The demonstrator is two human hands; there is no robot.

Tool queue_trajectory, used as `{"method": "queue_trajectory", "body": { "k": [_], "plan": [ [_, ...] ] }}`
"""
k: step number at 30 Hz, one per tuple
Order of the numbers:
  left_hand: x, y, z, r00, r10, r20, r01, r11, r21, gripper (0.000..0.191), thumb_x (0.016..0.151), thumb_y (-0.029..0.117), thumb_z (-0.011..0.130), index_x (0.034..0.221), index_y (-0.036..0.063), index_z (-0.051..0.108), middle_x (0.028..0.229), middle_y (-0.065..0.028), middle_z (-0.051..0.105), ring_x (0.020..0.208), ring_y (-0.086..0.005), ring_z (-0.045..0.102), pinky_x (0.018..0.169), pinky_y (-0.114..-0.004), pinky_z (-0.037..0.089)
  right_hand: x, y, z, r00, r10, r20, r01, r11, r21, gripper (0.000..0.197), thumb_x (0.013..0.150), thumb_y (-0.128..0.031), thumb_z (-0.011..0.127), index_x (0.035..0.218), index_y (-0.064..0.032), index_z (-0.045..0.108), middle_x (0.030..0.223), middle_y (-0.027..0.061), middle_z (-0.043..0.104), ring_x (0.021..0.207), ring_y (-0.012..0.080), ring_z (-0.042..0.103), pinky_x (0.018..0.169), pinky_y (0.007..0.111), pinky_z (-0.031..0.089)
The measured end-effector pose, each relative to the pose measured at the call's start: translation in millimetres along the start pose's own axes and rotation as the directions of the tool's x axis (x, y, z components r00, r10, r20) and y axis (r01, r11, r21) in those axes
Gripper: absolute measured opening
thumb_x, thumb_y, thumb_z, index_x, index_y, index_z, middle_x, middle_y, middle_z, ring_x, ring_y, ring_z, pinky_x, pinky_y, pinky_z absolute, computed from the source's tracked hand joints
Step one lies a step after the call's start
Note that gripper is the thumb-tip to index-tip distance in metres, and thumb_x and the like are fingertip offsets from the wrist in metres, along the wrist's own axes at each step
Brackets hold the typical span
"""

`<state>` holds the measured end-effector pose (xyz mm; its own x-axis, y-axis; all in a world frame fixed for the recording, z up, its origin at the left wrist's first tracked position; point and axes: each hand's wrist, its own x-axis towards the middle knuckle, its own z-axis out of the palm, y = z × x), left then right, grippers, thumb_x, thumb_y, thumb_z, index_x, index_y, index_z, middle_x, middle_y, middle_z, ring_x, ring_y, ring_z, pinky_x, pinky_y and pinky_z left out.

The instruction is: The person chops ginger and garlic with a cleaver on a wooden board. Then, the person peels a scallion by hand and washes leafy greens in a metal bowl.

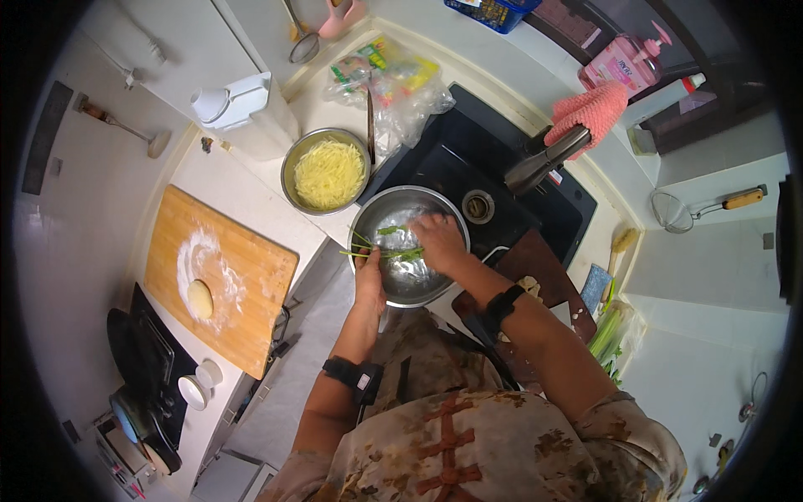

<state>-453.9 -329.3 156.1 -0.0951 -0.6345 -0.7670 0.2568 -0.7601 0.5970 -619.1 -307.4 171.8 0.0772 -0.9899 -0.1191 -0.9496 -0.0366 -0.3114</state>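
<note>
A wide stainless steel bowl (401, 288) with shiny liquid, apparently water, stands at the near left edge of the black sink. At its left rim my left hand (370, 276) grips thin green stems (392, 253) that reach across the bowl. My right hand (437, 241) is over the bowl's right part, at the leafy end of the stems; its fingertips are blurred, so whether they hold anything is unclear. A small green leaf piece (392, 230) lies in the bowl. Beyond the left rim, a smaller metal bowl (285, 179) holds pale yellow shreds (329, 174).
The black sink (483, 141) has a faucet (533, 169) draped with a pink cloth (590, 116). A brown cutting board (539, 251) lies under my right forearm. Left stands a floured wooden board (251, 263) with dough (200, 299). Plastic bags (401, 88) and a knife (371, 125) lie behind.
</note>
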Motion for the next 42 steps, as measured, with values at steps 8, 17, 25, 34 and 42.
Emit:
{"method": "queue_trajectory", "body": {
  "k": [8,17,25,34,42],
  "plan": [
    [4,-1,-4,0.991,0.043,0.124,-0.033,0.996,-0.08,0.029,0.088,0.027,0.05,0.112,0.0119,0.044,0.103,-0.0005,0.051,0.097,-0.0139,0.046,0.084,-0.031,0.035,-8,-18,23,0.992,-0.1,0.077,0.105,0.992,-0.074,0.051,0.063,-0.022,0.069,0.109,-0.0065,0.05,0.106,0.0105,0.052,0.104,0.0263,0.047,0.089,0.04,0.033],
    [-21,17,-18,0.898,0.4,0.184,-0.434,0.875,0.216,0.021,0.088,0.014,0.052,0.107,0.0051,0.052,0.103,-0.0018,0.054,0.095,-0.0101,0.049,0.082,-0.024,0.038,-16,-4,41,1.0,-0.012,-0.014,0.01,0.991,-0.137,0.016,0.072,-0.011,0.055,0.087,-0.0069,0.058,0.083,0.0068,0.058,0.089,0.0246,0.054,0.081,0.04,0.038],
    [-24,13,-47,1.0,0.016,0.006,-0.017,0.933,0.359,0.034,0.078,0.015,0.064,0.106,0.004,0.048,0.098,-0.0041,0.055,0.081,-0.0148,0.055,0.067,-0.031,0.048,-1,17,-28,0.97,0.18,0.162,-0.241,0.793,0.559,0.024,0.085,-0.011,0.045,0.108,-0.0072,0.044,0.092,0.0204,0.058,0.087,0.0375,0.056,0.073,0.044,0.042],
    [-1,-7,-38,0.972,-0.145,0.185,0.08,0.944,0.321,0.027,0.077,0.006,0.054,0.101,-0.0056,0.05,0.088,-0.0151,0.06,0.068,-0.0248,0.063,0.047,-0.034,0.055,-15,-1,23,0.977,0.21,-0.047,-0.211,0.978,-0.004,0.02,0.077,-0.012,0.048,0.097,-0.0084,0.052,0.093,0.015,0.056,0.09,0.0283,0.057,0.072,0.041,0.047],
    [-15,12,-10,0.987,-0.083,0.137,0.028,0.933,0.359,0.03,0.076,0.003,0.048,0.103,-0.0095,0.048,0.087,-0.0176,0.057,0.059,-0.0255,0.06,0.04,-0.031,0.053,-16,34,15,0.967,0.254,-0.004,-0.221,0.847,0.483,0.031,0.075,-0.003,0.051,0.106,-0.0027,0.05,0.104,0.0188,0.056,0.088,0.0367,0.057,0.076,0.041,0.046]
  ]
}}
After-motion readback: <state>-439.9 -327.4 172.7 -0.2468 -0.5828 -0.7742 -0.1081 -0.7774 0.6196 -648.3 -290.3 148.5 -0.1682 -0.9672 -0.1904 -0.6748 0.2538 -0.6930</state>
